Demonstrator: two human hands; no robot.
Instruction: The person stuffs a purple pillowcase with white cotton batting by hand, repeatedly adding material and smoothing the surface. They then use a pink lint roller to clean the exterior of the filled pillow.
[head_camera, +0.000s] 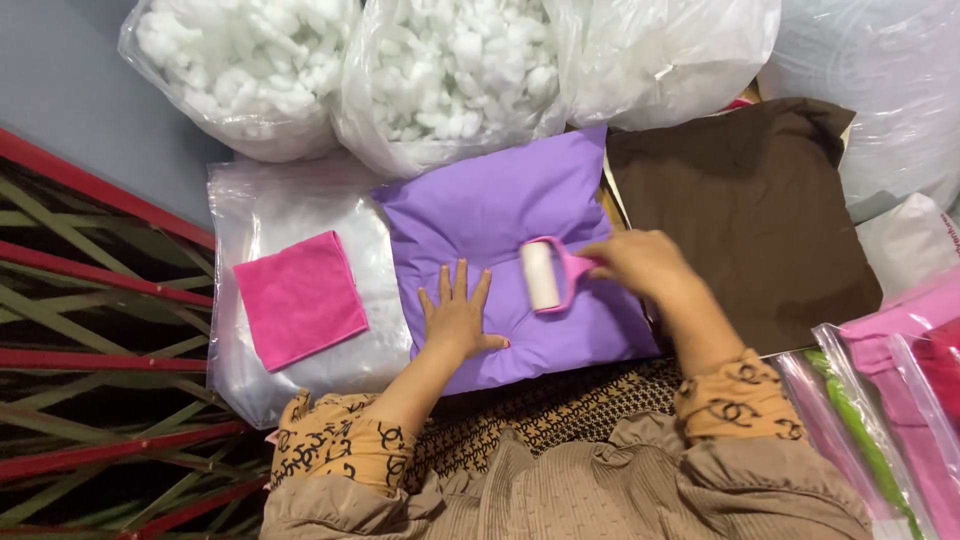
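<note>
A purple pillow (500, 215) is laid flat in front of the person, between a pink cloth (300, 297) on clear plastic sheeting (270, 200) and a brown pillow (740, 210). The left hand (458, 318) is pressed palm-down on the pillow's lower part, fingers (462, 283) spread wide, nothing gripped. A pink-handled lint roller (545, 275) is held by the right hand (643, 262), fingers closed around the handle; its white roll is touching the purple fabric just beside the left hand. Clear bags of white stuffing (440, 70) are seen behind the pillows. Bagged pink and green goods (880, 420) are stacked at right.
</note>
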